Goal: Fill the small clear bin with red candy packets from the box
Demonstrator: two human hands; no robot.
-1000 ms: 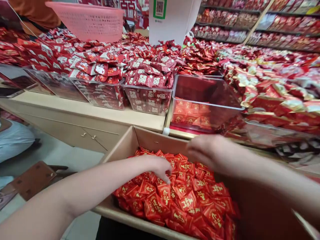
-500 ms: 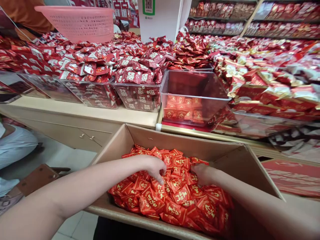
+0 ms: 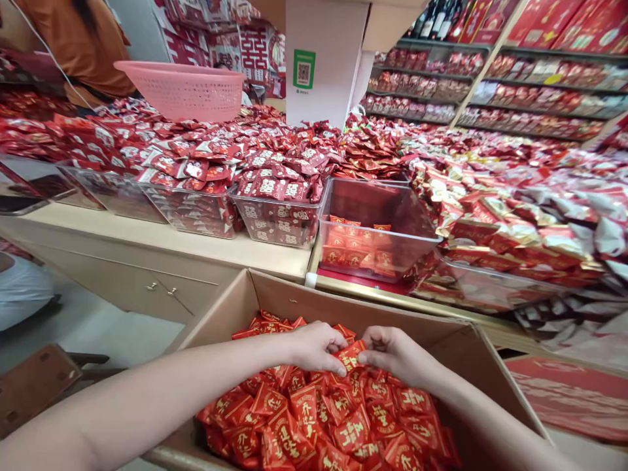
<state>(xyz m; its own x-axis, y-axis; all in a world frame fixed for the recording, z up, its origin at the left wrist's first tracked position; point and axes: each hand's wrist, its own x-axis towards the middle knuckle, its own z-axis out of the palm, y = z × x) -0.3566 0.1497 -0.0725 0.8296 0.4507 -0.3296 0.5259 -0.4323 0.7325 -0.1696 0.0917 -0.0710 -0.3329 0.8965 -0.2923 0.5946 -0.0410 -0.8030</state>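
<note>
A large cardboard box [image 3: 275,294] holds a heap of small red wrapped sweets [image 3: 314,412] with gold lettering. Over the heap, my right hand [image 3: 400,353] pinches one red wrapped sweet [image 3: 350,356] between thumb and fingers, at its right side. My left hand [image 3: 316,347] is closed at the sweet's left edge, thumb and fingertips against the wrapper. Beyond the box, a clear plastic bin [image 3: 412,242] on the counter has similar red sweets stacked in rows along its front.
Other clear bins [image 3: 279,222] piled with red packets line the counter [image 3: 196,242]. A pink basket [image 3: 186,91] sits on the packets at the back left. A white pillar [image 3: 318,65] rises behind, near stocked shelves [image 3: 417,85]. A person in orange [image 3: 88,46] is at the upper left.
Both hands have come up and together over the heap, and one red wrapped sweet is now held between them. The view has tilted upward, showing more of the shelves.
</note>
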